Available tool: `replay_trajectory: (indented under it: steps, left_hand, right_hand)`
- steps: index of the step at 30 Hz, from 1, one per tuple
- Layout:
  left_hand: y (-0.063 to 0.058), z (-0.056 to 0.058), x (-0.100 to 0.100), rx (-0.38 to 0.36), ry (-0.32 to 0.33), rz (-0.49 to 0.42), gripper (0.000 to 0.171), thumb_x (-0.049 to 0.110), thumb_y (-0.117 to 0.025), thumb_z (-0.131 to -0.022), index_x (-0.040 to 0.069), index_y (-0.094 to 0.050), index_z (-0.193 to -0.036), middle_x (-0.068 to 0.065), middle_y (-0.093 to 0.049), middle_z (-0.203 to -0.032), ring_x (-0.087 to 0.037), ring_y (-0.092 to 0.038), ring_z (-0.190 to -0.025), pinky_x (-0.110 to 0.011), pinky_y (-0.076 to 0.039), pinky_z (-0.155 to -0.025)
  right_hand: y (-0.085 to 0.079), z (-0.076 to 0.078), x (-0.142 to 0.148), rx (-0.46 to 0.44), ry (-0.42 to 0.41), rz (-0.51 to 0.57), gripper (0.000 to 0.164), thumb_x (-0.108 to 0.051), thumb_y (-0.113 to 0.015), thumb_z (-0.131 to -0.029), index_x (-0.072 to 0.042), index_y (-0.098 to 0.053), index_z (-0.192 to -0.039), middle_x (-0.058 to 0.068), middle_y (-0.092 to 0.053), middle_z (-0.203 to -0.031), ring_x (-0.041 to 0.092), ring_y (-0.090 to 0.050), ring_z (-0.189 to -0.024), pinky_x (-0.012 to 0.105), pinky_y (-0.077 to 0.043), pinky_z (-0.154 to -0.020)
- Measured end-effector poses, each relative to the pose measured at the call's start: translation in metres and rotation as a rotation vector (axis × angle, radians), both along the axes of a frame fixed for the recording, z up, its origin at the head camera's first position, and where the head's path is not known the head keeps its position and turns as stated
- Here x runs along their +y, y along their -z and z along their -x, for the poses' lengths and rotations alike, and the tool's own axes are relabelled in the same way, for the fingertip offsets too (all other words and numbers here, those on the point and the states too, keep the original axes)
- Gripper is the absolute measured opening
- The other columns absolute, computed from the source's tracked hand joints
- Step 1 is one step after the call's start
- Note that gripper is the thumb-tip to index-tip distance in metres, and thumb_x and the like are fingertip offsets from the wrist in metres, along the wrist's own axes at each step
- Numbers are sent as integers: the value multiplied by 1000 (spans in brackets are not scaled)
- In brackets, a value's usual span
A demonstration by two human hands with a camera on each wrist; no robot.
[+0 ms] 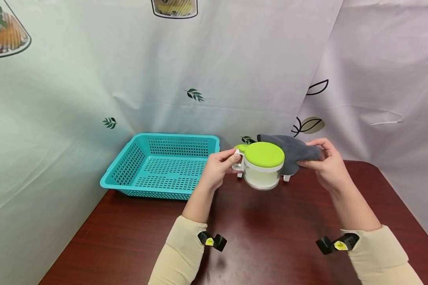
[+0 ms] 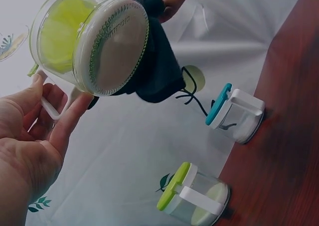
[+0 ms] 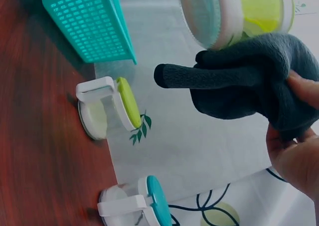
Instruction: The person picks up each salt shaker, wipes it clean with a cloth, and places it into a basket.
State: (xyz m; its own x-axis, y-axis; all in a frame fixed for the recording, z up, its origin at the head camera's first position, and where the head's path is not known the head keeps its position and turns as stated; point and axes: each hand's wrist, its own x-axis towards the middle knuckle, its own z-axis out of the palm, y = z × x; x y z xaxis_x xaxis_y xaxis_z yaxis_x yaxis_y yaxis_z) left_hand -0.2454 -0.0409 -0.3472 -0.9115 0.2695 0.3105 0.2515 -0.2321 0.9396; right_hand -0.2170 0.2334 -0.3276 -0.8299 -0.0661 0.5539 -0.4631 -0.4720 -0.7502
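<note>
Aloft, clear cylindrical jar, round lid, bunched fuzzy cloth

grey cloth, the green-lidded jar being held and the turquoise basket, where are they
Grey cloth [image 3: 244, 84], right wrist view: its folded middle.
Held green-lidded jar [image 1: 263, 177], head view: its clear side.
Turquoise basket [image 1: 174, 168], head view: its perforated floor.

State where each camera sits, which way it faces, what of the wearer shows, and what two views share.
Head: on the head, facing forward and down at the held jar, gray cloth and turquoise basket; left hand, right hand and sleeves show.
Left wrist: worn there, facing the held jar's base; the left hand and part of the right hand show.
Right wrist: worn there, facing the gray cloth; the right hand shows.
Shared: both wrist views show a green-lidded jar and a blue-lidded jar.
</note>
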Motion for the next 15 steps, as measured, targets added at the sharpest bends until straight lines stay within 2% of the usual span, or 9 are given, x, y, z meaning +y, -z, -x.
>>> replay_trajectory:
  steps: [4,7,10,15]
  left_hand:
    - [0,0,1,-2,3,9,32,-5,-55,-89,-12,-54,-121,-26,-62,-107,-10,-64,-82,-41,-53,-69]
    - [0,0,1,1,2,19,31,-5,-55,-89,-12,-54,-120,-25,-62,-105,-11,-64,-82,-43,-53,-71]
    - [0,0,-1,5,8,14,32,-5,-54,-90,-12,-54,-121,-26,-62,-107,-10,-64,-82,-46,-52,-71]
    - [-1,2,-6,3,19,6,33,-4,-54,-90,-11,-53,-122,-24,-63,-106,-11,-64,-83,-42,-54,-68]
  right_hand:
    - [1,4,-6,-59,93,7,51,39,-54,-62,-1,-59,-94,9,-61,-91,15,-62,-81,23,-53,-65]
    - [2,5,-8,-83,103,13,49,38,-55,-63,-2,-59,-93,8,-60,-91,14,-62,-81,22,-53,-66]
    - [4,6,-3,-61,16,16,49,38,-52,-65,-2,-57,-93,9,-60,-96,15,-61,-85,23,-53,-67]
    - [8,9,11,2,-251,56,47,37,-48,-67,1,-53,-97,12,-58,-106,19,-58,-92,25,-52,-69]
